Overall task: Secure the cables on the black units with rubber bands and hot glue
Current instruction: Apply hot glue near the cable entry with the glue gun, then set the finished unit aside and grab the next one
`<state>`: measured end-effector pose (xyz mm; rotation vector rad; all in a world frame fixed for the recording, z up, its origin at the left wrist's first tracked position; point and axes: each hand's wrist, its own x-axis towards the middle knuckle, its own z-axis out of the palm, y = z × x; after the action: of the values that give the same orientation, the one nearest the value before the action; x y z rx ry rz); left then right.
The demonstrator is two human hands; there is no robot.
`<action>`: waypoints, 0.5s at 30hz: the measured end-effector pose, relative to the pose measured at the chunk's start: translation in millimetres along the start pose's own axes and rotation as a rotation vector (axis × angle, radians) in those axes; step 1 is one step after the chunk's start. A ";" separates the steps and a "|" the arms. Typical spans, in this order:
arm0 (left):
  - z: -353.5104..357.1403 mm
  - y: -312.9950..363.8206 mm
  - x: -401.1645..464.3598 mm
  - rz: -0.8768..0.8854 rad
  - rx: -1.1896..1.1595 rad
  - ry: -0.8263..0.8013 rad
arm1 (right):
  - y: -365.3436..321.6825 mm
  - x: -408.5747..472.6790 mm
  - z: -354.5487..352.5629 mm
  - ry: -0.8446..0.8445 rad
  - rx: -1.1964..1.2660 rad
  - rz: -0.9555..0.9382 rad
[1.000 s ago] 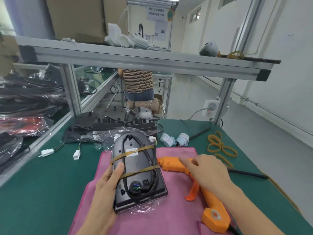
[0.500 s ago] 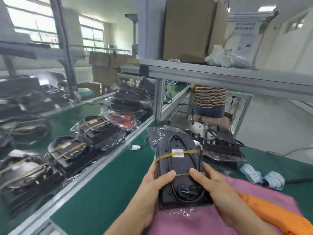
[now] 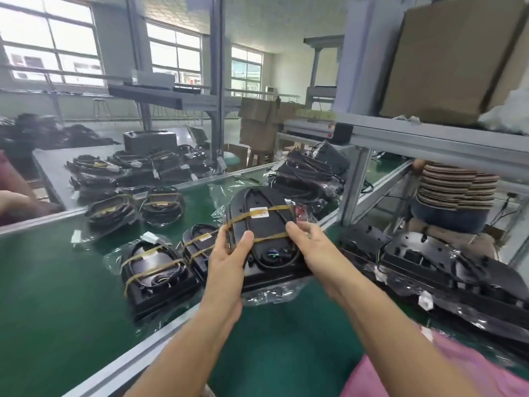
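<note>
I hold a black unit (image 3: 264,224) in clear plastic above the green table, out to the left of the pink mat (image 3: 446,376). Two tan rubber bands (image 3: 259,214) cross it and pin its black cable loop. My left hand (image 3: 229,253) grips its left edge, thumb on top. My right hand (image 3: 317,250) grips its right edge, fingers curled over it. Just below and left lie two more banded black units (image 3: 154,267) on the green conveyor belt. The hot glue gun is out of view.
Several more banded units (image 3: 137,207) lie farther along the belt (image 3: 43,282). An aluminium rail (image 3: 160,336) separates belt and table. Unbanded black units (image 3: 446,265) sit at right under the shelf frame (image 3: 355,190). A person in a striped top (image 3: 455,187) sits behind.
My right hand left the glue gun and took the unit's right edge. Both hands lifted the unit off the pink mat and carried it left over the belt; my view swung left.
</note>
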<state>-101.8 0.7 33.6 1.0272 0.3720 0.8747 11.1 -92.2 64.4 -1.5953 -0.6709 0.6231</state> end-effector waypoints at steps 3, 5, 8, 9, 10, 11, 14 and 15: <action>-25.1 12.1 24.4 0.016 0.001 0.123 | -6.9 22.6 39.0 -0.038 -0.161 -0.113; -43.5 17.6 43.1 0.011 0.011 0.206 | -6.8 34.6 64.1 -0.071 -0.303 -0.189; -65.3 18.7 67.6 -0.003 0.082 0.301 | -0.5 52.2 93.6 -0.108 -0.438 -0.221; -71.1 17.1 75.2 0.007 0.145 0.316 | 2.1 58.6 99.7 -0.110 -0.461 -0.215; -74.9 15.0 81.5 0.022 0.212 0.328 | 5.2 64.9 104.5 -0.112 -0.477 -0.208; -78.6 12.0 87.6 0.035 0.265 0.344 | 8.5 70.6 108.4 -0.113 -0.490 -0.204; -85.5 1.4 102.2 -0.011 0.382 0.403 | 17.0 83.4 117.3 -0.099 -0.542 -0.201; -87.3 -2.3 106.1 -0.036 0.423 0.422 | 19.8 86.0 119.1 -0.098 -0.567 -0.206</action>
<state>-91.4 133.8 1.0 1.2139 0.9602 1.0030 -14.5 49.4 28.8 -1.9859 -1.1414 0.3739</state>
